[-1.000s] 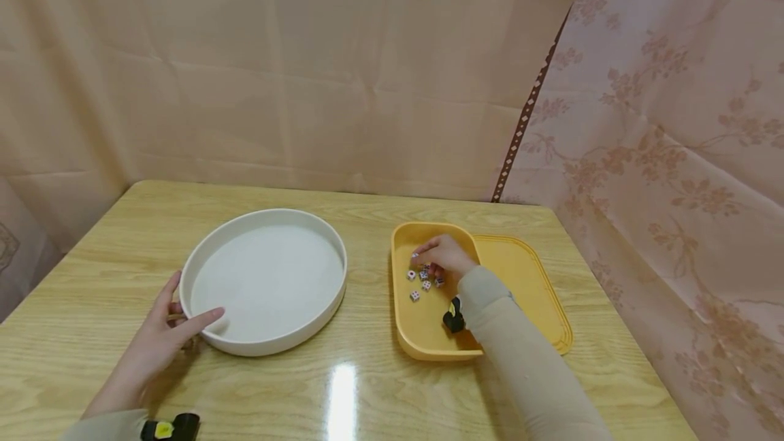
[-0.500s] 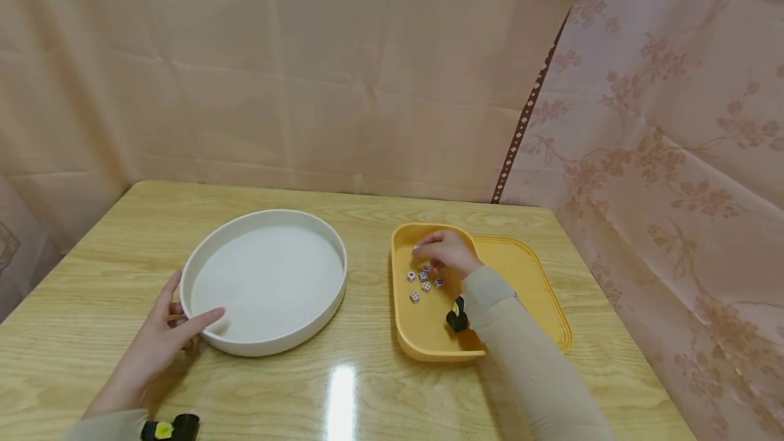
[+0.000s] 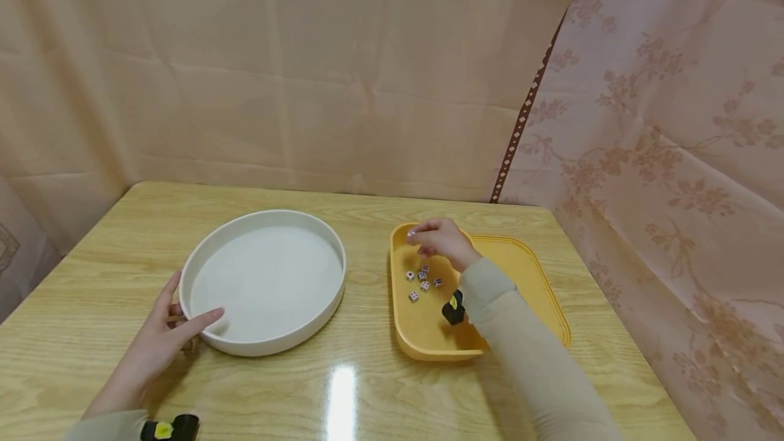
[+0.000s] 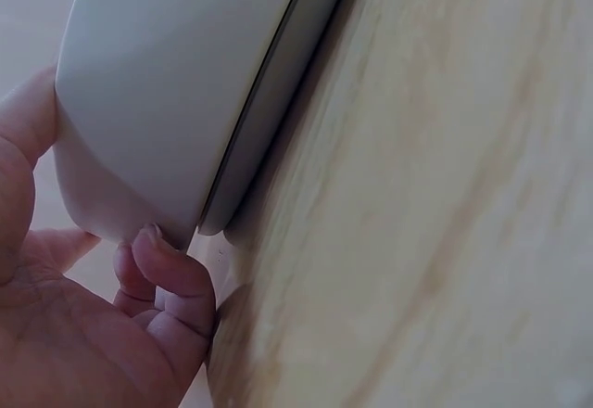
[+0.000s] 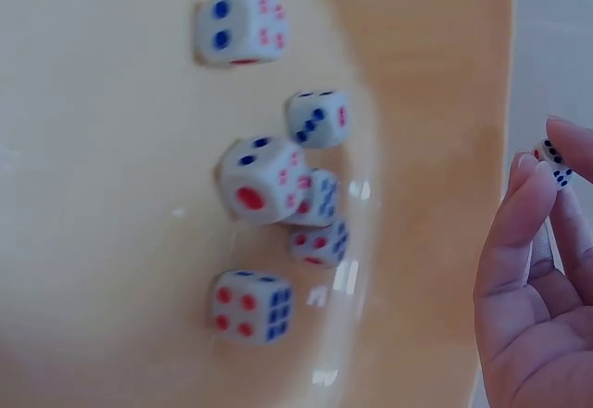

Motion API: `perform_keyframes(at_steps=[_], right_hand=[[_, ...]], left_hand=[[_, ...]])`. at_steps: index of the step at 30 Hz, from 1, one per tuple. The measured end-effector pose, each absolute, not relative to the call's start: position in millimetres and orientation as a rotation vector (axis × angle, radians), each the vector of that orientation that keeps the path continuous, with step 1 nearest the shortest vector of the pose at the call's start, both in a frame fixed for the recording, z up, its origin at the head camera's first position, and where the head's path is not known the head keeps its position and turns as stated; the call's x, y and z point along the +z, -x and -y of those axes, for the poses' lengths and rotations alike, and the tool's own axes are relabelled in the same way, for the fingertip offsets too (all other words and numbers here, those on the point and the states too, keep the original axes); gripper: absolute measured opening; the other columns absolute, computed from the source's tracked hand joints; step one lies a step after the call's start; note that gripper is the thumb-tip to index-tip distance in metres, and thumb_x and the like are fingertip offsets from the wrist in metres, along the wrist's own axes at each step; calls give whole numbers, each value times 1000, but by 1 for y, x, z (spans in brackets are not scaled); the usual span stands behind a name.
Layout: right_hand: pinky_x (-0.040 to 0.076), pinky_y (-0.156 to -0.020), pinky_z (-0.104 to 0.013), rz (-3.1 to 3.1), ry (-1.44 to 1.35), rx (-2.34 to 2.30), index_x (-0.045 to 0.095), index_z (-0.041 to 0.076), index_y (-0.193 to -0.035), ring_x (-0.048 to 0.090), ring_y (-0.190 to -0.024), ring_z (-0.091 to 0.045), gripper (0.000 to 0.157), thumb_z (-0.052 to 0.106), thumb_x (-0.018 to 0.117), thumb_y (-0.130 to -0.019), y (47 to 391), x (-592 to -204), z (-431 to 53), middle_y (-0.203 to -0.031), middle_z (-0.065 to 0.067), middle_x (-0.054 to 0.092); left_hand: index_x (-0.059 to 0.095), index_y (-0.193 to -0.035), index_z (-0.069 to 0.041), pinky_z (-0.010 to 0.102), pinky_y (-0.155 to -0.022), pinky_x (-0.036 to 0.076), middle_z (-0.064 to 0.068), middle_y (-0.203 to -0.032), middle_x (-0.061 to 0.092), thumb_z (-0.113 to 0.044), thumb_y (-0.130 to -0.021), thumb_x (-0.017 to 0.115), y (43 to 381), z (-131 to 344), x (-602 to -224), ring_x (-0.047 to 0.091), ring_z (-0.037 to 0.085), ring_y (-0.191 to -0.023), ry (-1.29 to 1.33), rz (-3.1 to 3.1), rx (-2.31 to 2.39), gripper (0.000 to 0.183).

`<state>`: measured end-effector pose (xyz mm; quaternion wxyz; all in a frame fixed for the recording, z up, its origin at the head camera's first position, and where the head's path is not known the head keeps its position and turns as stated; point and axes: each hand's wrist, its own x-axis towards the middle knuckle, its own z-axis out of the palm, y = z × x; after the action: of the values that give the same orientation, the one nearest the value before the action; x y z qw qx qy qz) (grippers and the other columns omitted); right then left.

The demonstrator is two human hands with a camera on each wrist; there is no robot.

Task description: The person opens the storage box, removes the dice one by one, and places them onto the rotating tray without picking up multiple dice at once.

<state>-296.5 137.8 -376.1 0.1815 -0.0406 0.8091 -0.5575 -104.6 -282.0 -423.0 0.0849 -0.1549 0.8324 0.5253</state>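
Observation:
My left hand (image 3: 160,339) grips the near left rim of a round white tray (image 3: 269,284), thumb over the inside and fingers outside. In the left wrist view, curled fingers (image 4: 171,269) meet the tray's lower wall. Over the far end of a yellow box (image 3: 422,335), my right hand (image 3: 447,243) pinches a white die (image 5: 554,167) between thumb and fingertips. Several more white dice (image 5: 261,178) with red and blue dots lie loosely grouped on the box's floor below that hand.
A flat yellow lid (image 3: 529,284) lies on the wooden table (image 3: 343,223), partly behind the box's right side. Beige curtains (image 3: 306,73) hang behind the table, and a floral curtain (image 3: 674,189) runs along its right side.
My right hand has picked one die from the group, lifting it up and toward the box's far end. The left hand and the tray stay in place.

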Motion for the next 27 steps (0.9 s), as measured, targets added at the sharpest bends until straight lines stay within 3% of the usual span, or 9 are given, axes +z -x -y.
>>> perform_keyframes(at_steps=[15,22,27], right_hand=[[55,-69,-25,-2265,190,-1626,64,-2,-118,60,-71,-12,34,15,71,-91,297,-356,-128,-95,-2,67],[56,-83,-34,-2213,231,-1672,63,-3,-119,62,-77,-17,33,15,69,-92,295,-345,-118,-110,-17,68],[54,-88,-38,-2171,246,-1690,63,-3,-119,63,-78,-20,34,14,70,-91,293,-335,-108,-103,-10,67]], left_hand=[[-27,-153,-21,24,-68,45,25,-131,36,-47,-95,64,105,282,-424,49,12,-89,456,-2493,1559,111],[-25,-154,-23,25,-64,45,16,-117,43,-45,-94,65,106,282,-427,50,12,-77,451,-2506,1573,111],[-24,-155,-20,26,-61,45,19,-118,43,-41,-95,65,104,283,-428,50,11,-75,418,-2525,1587,110]])
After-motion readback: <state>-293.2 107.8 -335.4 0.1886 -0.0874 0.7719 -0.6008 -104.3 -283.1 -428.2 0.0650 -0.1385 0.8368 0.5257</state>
